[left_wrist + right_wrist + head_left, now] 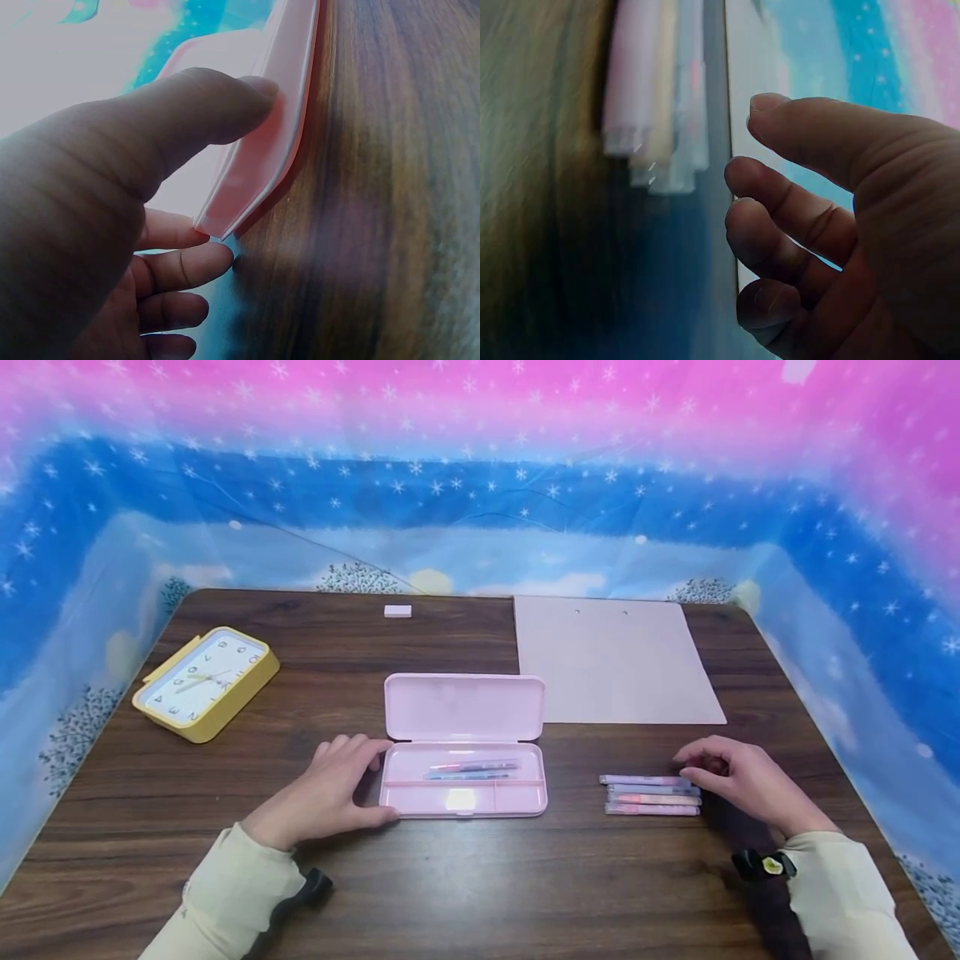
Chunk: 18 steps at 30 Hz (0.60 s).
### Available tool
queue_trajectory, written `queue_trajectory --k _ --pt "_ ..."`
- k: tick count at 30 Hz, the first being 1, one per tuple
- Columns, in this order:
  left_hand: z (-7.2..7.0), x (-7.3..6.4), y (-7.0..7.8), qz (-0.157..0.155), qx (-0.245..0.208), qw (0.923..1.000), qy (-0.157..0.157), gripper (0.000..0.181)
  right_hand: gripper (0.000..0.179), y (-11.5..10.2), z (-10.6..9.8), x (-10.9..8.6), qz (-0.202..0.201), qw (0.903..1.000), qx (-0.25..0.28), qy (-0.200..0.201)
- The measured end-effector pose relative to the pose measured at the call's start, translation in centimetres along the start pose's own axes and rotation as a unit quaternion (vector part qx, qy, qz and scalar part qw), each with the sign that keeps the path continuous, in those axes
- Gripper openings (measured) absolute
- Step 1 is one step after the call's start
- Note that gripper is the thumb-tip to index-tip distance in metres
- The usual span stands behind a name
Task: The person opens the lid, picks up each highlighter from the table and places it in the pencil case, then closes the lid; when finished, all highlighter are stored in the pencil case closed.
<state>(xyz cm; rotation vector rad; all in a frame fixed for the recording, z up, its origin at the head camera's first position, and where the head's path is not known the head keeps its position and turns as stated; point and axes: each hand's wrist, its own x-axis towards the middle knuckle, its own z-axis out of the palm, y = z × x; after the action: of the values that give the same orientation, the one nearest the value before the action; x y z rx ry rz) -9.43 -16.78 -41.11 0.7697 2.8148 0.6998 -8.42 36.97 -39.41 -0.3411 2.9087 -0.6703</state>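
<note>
A pink pencil case lies on the table with its lid raised toward the back. My left hand grips its left end, thumb on the front wall and index finger at the hinge-side corner. A few slim pens rest in the case's long back compartment. To the right, several pens lie side by side in a row. Just beyond their right ends hovers my right hand, its fingers loosely bent with nothing between them; in the right wrist view the pens are apart from the fingertips.
A yellow alarm clock lies face up on the left of the wood-grain table. Near the back edge is a small white eraser-like block. Behind the pens lies a pale flat board with two small holes, next to the lid.
</note>
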Motion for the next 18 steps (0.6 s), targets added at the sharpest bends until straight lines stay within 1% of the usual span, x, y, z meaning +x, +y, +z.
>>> queue_trajectory --k 7,14,18 --pt "0.04 0.0 0.06 0.002 0.004 1.0 0.003 0.076 0.015 1.0 0.71 -0.15 -0.006 1.0 -0.007 0.001" --pt "-0.01 0.0 0.09 0.002 0.004 1.0 0.003 0.076 0.015 1.1 1.09 0.35 -0.033 0.9993 -0.019 0.002" --pt "0.01 0.0 0.09 0.003 0.004 1.0 0.004 0.076 0.014 1.0 1.08 0.58 -0.038 0.9991 -0.016 -0.002"
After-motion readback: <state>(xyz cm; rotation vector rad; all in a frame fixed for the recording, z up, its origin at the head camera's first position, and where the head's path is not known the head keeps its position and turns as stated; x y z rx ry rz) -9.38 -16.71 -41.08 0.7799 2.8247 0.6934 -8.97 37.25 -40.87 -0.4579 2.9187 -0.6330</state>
